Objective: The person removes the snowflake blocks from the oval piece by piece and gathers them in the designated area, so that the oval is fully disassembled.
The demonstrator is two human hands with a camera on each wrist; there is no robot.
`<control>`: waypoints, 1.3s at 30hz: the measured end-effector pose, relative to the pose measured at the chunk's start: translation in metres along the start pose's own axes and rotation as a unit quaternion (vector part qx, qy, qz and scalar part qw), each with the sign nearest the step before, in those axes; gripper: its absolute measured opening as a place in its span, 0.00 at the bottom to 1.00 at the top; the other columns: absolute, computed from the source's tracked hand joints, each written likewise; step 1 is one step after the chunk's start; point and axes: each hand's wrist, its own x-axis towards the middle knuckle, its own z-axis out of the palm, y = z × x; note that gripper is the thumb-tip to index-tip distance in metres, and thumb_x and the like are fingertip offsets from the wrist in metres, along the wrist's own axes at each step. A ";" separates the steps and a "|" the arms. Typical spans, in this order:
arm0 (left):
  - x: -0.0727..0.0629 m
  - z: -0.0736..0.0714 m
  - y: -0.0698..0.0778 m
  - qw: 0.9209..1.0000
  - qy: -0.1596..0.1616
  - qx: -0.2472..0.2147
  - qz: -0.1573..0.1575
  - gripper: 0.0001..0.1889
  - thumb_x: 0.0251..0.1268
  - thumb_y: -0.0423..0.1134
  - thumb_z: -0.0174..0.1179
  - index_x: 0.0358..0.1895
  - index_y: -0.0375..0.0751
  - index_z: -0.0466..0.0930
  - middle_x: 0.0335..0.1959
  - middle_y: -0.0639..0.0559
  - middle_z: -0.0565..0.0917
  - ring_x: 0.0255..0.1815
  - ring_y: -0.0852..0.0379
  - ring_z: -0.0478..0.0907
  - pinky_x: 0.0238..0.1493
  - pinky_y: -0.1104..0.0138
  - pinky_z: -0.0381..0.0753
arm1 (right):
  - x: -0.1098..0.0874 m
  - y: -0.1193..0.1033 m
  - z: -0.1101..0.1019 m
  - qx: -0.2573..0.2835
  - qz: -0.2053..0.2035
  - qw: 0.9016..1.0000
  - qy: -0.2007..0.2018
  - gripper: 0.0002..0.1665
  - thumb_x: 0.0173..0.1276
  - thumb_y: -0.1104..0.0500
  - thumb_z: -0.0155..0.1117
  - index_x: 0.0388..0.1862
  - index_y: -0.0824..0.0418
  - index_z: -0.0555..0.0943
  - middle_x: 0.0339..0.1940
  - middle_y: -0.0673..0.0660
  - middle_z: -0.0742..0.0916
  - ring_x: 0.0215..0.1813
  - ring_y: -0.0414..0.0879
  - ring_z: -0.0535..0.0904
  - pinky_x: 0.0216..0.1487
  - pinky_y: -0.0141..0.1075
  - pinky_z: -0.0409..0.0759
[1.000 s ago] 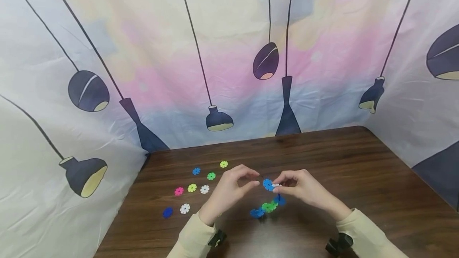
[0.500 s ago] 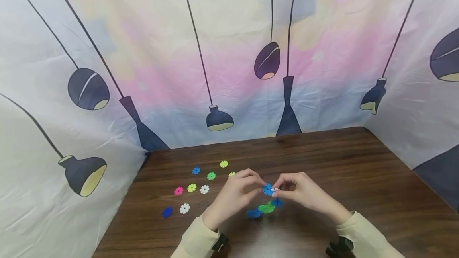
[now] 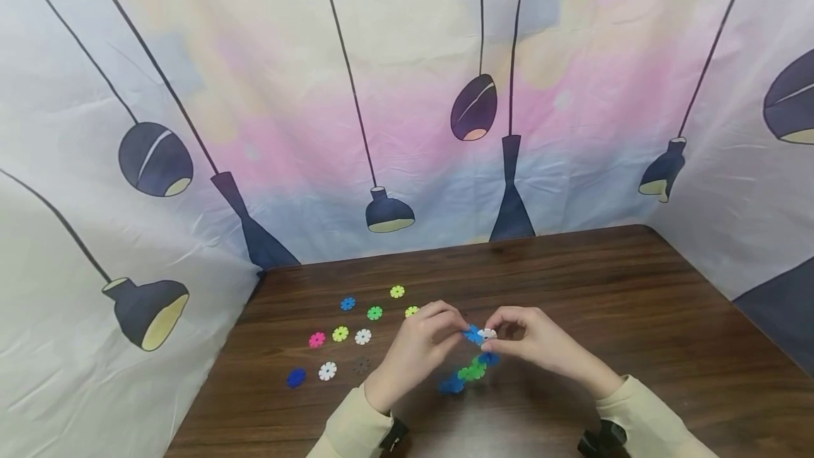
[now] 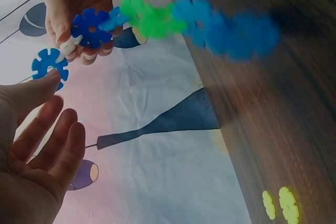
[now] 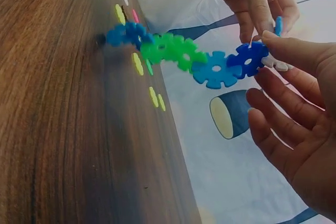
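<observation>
A chain of notched plastic interlocking discs hangs between my hands over the table. My left hand point(image 3: 420, 345) pinches the light blue disc point(image 4: 46, 59) at its upper end between thumb and fingertips. My right hand point(image 3: 540, 339) pinches the white disc point(image 3: 487, 334), which is slotted edge-on into that blue one. Below the white disc follow a dark blue disc point(image 5: 248, 60), a light blue disc point(image 5: 216, 70) and green discs point(image 5: 170, 50). More blue discs point(image 4: 239, 32) form the blurred lower end. The other fingers of both hands are spread loosely.
Loose discs lie on the brown wooden table point(image 3: 636, 316), left of my hands: a pink disc point(image 3: 316, 339), a white disc point(image 3: 327, 371), a dark blue disc point(image 3: 296, 377), a brown disc point(image 3: 362, 365) and several others. A lamp-printed cloth point(image 3: 420, 161) hangs behind the table.
My left hand has moved right and now pinches the light blue disc, from which it was apart. That disc and the white one have tilted, and the chain's lower end has swung slightly.
</observation>
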 end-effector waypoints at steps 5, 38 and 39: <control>0.000 0.000 -0.001 1.000 0.002 0.004 0.007 0.11 0.55 0.27 0.74 0.37 0.45 0.85 0.40 0.57 0.84 0.44 0.61 0.81 0.49 0.72 0.80 | 0.000 0.002 0.001 0.017 0.027 0.999 -0.021 0.04 0.71 0.53 0.69 0.41 0.50 0.84 0.36 0.46 0.87 0.39 0.42 0.82 0.37 0.37 0.82; -0.003 0.007 -0.005 0.989 -0.015 0.079 0.125 0.08 0.62 0.27 0.68 0.37 0.44 0.82 0.38 0.56 0.84 0.41 0.61 0.79 0.48 0.77 0.78 | 0.000 0.003 0.004 0.023 0.052 0.998 -0.023 0.05 0.75 0.50 0.63 0.42 0.47 0.84 0.37 0.46 0.86 0.40 0.43 0.79 0.43 0.37 0.79; -0.003 0.007 -0.005 0.988 -0.011 0.082 0.130 0.08 0.62 0.27 0.69 0.37 0.44 0.82 0.38 0.56 0.84 0.41 0.62 0.79 0.48 0.77 0.78 | 0.000 0.003 0.004 0.024 0.052 0.998 -0.020 0.05 0.75 0.51 0.63 0.42 0.48 0.84 0.37 0.46 0.86 0.41 0.43 0.80 0.44 0.37 0.79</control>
